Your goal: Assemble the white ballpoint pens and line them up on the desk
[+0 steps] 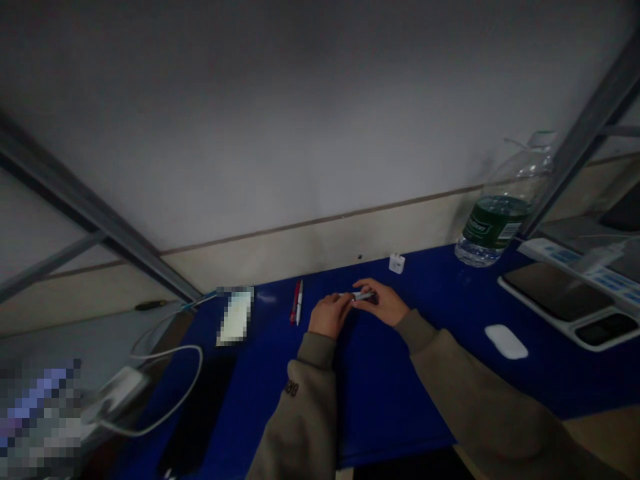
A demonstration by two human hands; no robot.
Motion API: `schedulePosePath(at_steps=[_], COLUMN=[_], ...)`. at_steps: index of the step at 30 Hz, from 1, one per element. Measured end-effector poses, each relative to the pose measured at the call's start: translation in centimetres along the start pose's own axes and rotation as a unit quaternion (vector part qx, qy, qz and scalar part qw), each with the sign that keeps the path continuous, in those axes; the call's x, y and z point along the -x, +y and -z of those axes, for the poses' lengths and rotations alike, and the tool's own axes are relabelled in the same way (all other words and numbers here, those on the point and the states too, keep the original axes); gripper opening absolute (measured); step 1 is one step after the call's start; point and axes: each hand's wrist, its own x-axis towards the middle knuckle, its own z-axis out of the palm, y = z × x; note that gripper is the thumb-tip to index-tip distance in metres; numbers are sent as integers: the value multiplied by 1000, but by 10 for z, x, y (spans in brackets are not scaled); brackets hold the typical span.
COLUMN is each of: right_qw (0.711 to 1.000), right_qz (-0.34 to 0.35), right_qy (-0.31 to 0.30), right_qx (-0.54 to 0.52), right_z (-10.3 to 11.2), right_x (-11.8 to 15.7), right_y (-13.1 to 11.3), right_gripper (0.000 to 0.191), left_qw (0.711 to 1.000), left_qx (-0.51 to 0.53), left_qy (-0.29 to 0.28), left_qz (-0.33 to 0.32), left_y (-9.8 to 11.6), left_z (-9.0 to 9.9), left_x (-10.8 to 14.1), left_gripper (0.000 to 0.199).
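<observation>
Head view. The left hand [330,315] and right hand [383,301] meet above the far part of the blue desk [380,393]. Both are grasping a slim white tube [363,295], which lies roughly level between them; its exact kind is too small to tell. The left fingers [345,303] are closed on its left end, and the right fingers [369,300] are closed on its right end. Both forearms are covered by khaki sleeves [305,407].

Just left of the left hand, a red pen [295,302] and a white pen [299,304] lie side by side. Beyond the hands, a white adapter [397,263] stands near the wall [310,120].

To the right are a white mouse [506,341], a partly filled water bottle [500,220], and a dark-screened device [555,291] in a white frame. To the left are a pixelated white item [235,319], a black panel [197,413], and a white cable [167,390] running to a white charger [123,390].
</observation>
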Motion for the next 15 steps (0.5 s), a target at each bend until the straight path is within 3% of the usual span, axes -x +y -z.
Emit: schedulePosePath(at_steps=[3, 6, 9, 15], right_qw=[999, 1000, 999, 1000], right_qz=[-40, -5, 30, -26], right_qy=[-10, -11, -7, 4], right_qx=[-9, -26, -13, -8], right_z=[-2, -2, -2, -4], right_x=[1, 1, 1, 2], right_y=[5, 4, -1, 1], right_gripper=[29, 23, 37, 25], left_qw=[1000, 999, 999, 998], left_qx=[-15, -38, -46, -51], left_qy=[6, 10, 5, 2], left_qz=[-6, -7, -8, -22], left_y=[-1, -2, -2, 3], left_z=[-2, -3, -4, -6], left_x=[-1, -2, -3, -4], left_gripper=[32, 29, 27, 28])
